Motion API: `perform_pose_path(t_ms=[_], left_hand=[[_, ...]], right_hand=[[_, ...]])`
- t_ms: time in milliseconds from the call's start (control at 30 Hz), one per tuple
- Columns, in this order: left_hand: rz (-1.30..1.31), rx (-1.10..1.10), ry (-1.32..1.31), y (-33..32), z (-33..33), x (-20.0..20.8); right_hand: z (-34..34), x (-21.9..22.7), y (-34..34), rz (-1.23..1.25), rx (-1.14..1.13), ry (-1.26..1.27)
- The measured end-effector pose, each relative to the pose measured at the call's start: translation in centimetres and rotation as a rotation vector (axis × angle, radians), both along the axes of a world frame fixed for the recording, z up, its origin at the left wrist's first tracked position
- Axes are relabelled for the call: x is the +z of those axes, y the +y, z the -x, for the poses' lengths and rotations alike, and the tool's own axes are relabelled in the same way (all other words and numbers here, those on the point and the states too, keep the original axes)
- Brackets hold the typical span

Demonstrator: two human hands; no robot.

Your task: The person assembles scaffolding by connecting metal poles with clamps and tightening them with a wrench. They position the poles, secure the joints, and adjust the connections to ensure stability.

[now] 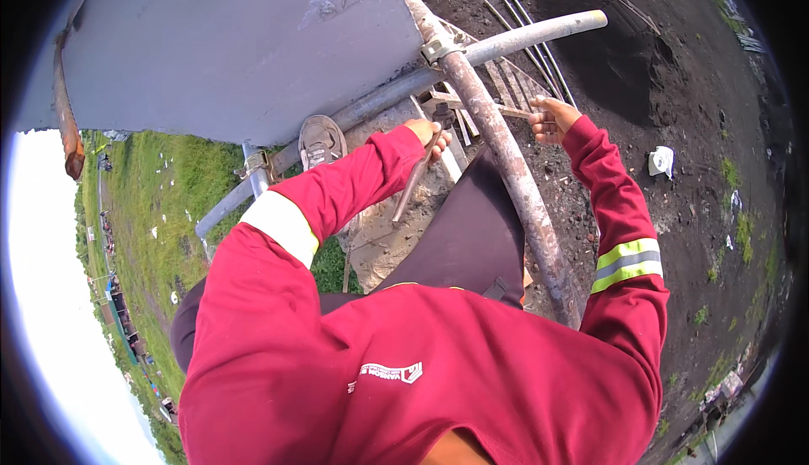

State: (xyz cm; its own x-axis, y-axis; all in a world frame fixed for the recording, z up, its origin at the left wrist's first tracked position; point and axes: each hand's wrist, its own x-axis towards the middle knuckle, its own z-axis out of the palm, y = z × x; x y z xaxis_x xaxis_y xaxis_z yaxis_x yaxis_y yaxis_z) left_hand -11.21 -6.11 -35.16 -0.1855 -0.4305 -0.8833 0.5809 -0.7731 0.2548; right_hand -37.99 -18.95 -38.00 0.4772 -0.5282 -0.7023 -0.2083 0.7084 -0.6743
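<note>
My left hand (pixel 431 136) is closed around a long metal spanner (pixel 411 185) that hangs down and to the left from my fist. My right hand (pixel 552 119) grips the end of a thin flat strip (pixel 493 108) that runs left behind a rusty upright scaffold pipe (pixel 510 170). That pipe stands between my two hands. Above it, a metal coupler (pixel 440 48) clamps it to a grey horizontal pipe (pixel 522 33). Both arms wear red sleeves with reflective bands.
A grey concrete wall (pixel 236 35) fills the upper left. My shoe (pixel 321 142) rests on a sloping pipe (pixel 253 187) beside a second clamp. Far below lie dark bare ground with loose rods (pixel 527 10), a white bag (pixel 661 160), and grass at the left.
</note>
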Motion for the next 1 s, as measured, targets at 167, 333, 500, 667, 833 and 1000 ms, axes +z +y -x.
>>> perform_pose_path(t_ms=[167,333,500,667,833,1000], left_hand=[[-0.028,0.486,-0.056,-2.4,5.0,-7.8],[0.186,0.548,0.061,-4.2,5.5,-14.5],[0.085,0.640,-0.025,-3.5,5.4,-13.9],[-0.007,0.691,-0.014,-3.2,2.1,-13.0],[0.164,0.480,-0.052,-5.0,0.6,-16.8],[0.240,0.444,-0.016,-6.1,0.3,-18.2]], right_hand=[[-2.0,0.3,2.4,0.179,0.462,0.066],[-4.0,-0.4,1.1,-0.016,0.348,-0.007],[-8.2,-2.8,1.2,-0.294,0.196,-0.316],[-10.9,-7.3,-0.3,-0.275,0.151,-0.364],[-10.8,-9.8,-2.5,-0.131,0.212,-0.223],[-9.6,-11.5,-2.6,-0.013,0.284,-0.101]])
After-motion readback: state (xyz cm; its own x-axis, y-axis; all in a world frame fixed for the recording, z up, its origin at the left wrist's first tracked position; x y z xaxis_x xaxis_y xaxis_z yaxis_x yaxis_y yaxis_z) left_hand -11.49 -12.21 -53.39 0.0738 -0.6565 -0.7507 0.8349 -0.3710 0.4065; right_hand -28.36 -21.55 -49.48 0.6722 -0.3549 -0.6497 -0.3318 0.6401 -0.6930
